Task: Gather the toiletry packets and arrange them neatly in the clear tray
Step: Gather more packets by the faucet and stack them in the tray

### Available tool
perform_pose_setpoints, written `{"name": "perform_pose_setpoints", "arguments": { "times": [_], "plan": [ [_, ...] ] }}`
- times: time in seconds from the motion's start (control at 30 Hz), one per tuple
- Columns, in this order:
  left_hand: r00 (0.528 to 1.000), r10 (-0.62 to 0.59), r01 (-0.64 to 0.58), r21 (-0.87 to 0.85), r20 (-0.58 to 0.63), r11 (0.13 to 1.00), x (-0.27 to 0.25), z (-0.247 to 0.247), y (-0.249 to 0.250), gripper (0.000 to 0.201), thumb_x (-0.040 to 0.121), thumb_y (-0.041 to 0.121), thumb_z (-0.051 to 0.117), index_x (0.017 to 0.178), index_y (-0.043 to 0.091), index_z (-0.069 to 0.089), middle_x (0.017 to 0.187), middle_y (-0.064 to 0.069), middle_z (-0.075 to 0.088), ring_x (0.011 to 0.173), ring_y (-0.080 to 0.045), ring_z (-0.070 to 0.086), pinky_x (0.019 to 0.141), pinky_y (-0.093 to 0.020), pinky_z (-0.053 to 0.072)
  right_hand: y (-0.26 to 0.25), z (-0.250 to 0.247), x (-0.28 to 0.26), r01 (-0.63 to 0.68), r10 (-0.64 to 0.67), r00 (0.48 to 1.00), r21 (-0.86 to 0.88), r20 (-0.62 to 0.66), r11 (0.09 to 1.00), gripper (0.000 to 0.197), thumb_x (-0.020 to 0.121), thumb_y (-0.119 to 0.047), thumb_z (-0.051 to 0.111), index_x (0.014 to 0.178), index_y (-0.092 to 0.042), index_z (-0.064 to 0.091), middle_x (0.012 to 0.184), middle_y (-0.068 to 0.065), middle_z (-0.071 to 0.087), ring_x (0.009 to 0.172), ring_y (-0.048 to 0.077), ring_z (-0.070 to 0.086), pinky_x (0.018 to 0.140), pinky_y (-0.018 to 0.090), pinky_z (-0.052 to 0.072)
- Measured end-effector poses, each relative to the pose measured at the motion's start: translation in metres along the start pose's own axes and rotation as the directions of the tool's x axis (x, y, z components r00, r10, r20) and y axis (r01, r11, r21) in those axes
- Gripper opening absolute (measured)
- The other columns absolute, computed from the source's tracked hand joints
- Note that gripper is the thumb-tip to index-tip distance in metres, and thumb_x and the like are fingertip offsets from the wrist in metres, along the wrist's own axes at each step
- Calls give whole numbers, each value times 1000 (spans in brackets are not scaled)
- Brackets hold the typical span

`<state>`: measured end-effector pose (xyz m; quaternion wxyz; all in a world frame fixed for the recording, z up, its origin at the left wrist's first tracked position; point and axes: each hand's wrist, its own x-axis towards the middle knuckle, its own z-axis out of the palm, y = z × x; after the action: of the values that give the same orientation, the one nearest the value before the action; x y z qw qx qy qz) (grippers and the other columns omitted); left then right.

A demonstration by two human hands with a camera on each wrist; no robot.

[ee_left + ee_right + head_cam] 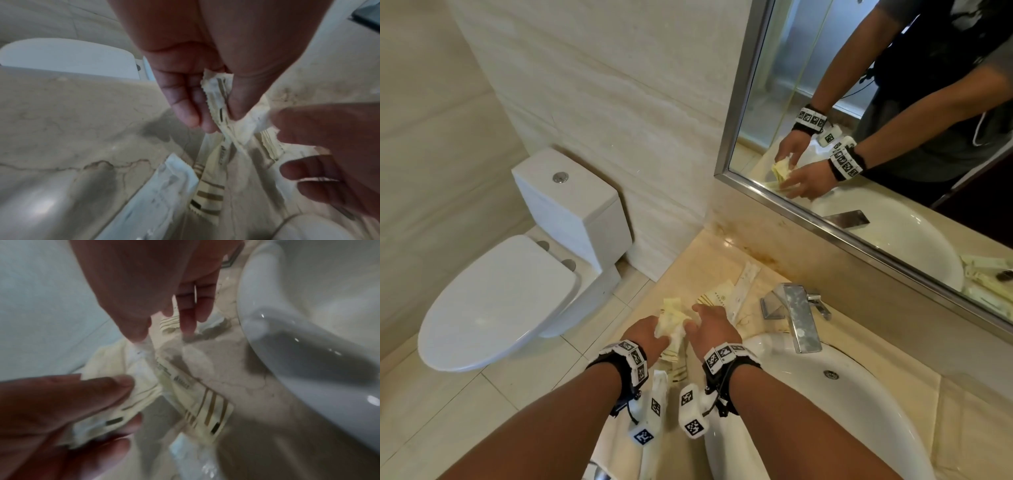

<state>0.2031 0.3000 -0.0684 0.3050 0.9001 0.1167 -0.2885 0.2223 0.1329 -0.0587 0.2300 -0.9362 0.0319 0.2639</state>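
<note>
Over the marble counter (722, 253), left of the sink, my left hand (664, 334) grips a small bunch of cream toiletry packets (671, 313). In the left wrist view its thumb and fingers (185, 104) pinch the packets (218, 97) near one end. My right hand (690, 322) meets the bunch from the right, and its thumb and fingers (304, 168) pinch the other end (259, 121). Loose on the counter lie a gold-striped cream packet (207, 410), another cream one (717, 298) and a long white one (744, 284). I cannot make out a clear tray.
The white sink basin (859, 383) and chrome faucet (798, 315) are close on the right. A mirror (893, 137) runs along the back wall. A toilet (510, 294) stands beyond the counter's left edge. A white packet (170, 186) lies under my left wrist.
</note>
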Motion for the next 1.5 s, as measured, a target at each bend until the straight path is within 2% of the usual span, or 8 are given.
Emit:
{"name": "perform_pose_setpoints", "arguments": {
  "times": [0.2,0.47,0.63,0.93,1.13,1.27,1.4,1.5],
  "plan": [
    [1000,-27,27,-29,5,999,6,-2,-10,58,97,40,51,145,10,38,146,-9,46,131,-26,47,103,-30,36,-1,-10,25,-56,109,976,-262,190,963,43,96,-32,31,136,-31,46,167,11,-14,122,27,59,94,40,49],
    [999,-45,48,-128,23,991,3,-6,-7,56,96,45,47,142,14,39,137,-10,55,111,-32,63,99,-39,48,7,8,36,-32,148,958,-419,247,907,69,92,-18,37,158,-23,18,167,-3,-14,144,26,37,99,50,44],
    [999,-44,48,-183,26,982,12,2,-14,67,89,55,47,144,17,38,137,-7,55,104,-33,67,92,-47,54,5,1,23,-38,113,981,-414,158,909,65,92,-5,43,154,-9,24,163,0,10,104,27,64,87,42,53],
    [997,-79,83,-239,25,967,15,2,-20,65,86,57,47,140,23,39,127,-5,62,104,-28,68,92,-47,55,2,-1,25,27,27,994,-474,106,880,44,92,-8,55,135,-7,48,149,6,34,60,22,43,67,34,47],
    [995,-102,100,-295,6,950,35,13,-38,77,71,70,42,135,28,43,123,-4,66,103,-25,69,90,-48,56,3,-1,18,30,-8,998,-380,59,924,50,93,-4,51,142,-6,40,153,4,31,88,31,66,70,34,46],
    [992,-116,125,-339,48,932,17,-5,-13,46,91,47,51,128,21,46,115,-8,68,80,-20,73,74,-39,61,5,-2,8,79,-74,997,-291,28,953,42,92,-1,46,133,-9,46,148,1,32,72,29,56,67,35,50],
    [977,-175,214,-487,124,847,9,-6,8,60,100,29,47,152,15,21,88,-11,66,73,-30,71,59,-30,53,15,3,-10,189,-193,981,-168,-9,968,42,100,-15,40,142,-17,38,154,-10,23,77,27,63,69,36,51],
    [965,-205,261,-581,162,771,9,-4,22,31,102,21,44,132,16,39,79,-3,49,75,-33,66,61,-35,46,23,4,-21,287,-293,956,-126,-32,950,48,102,-25,39,149,-21,30,158,-11,18,90,27,66,75,38,54]
  ]
}}
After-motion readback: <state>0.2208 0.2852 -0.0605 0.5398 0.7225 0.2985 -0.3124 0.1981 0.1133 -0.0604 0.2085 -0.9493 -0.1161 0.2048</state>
